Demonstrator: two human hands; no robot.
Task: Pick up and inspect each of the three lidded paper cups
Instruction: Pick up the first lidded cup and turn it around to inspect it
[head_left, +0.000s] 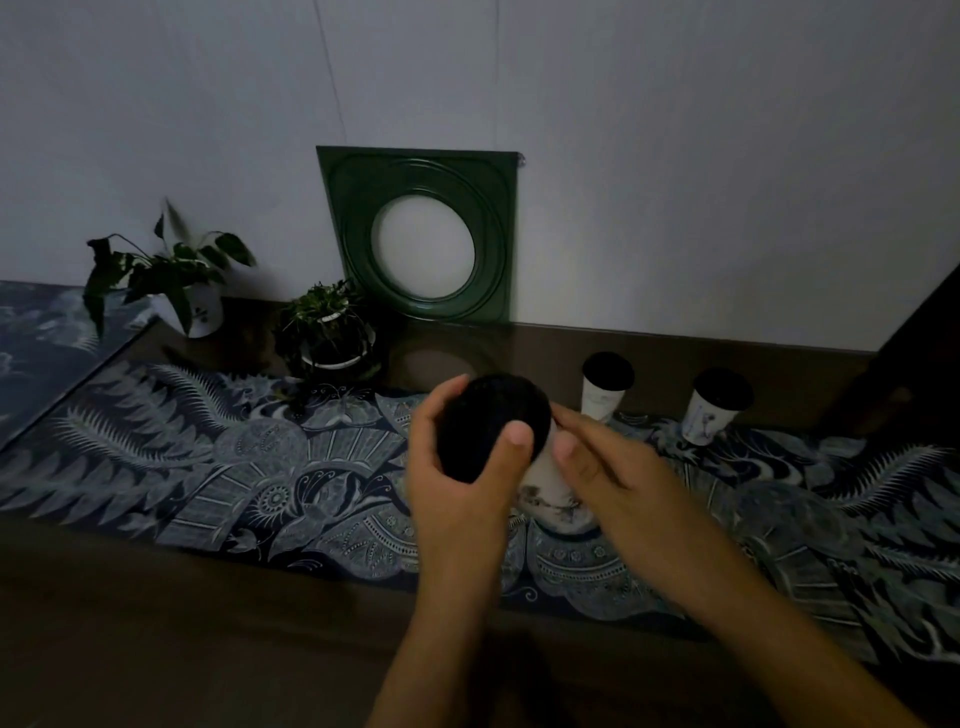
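Dim room: pale wall (675, 156), dark wooden table (156, 623), patterned blue runner (208, 467).

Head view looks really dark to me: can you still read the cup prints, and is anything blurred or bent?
Head view: dim and underexposed; the held cup shows only a smudged print, and the prints on the two far cups are too small to read; both hands are slightly soft; the table edge bows from the wide lens.

Home — potted plants (176, 280), patterned runner (260, 467)
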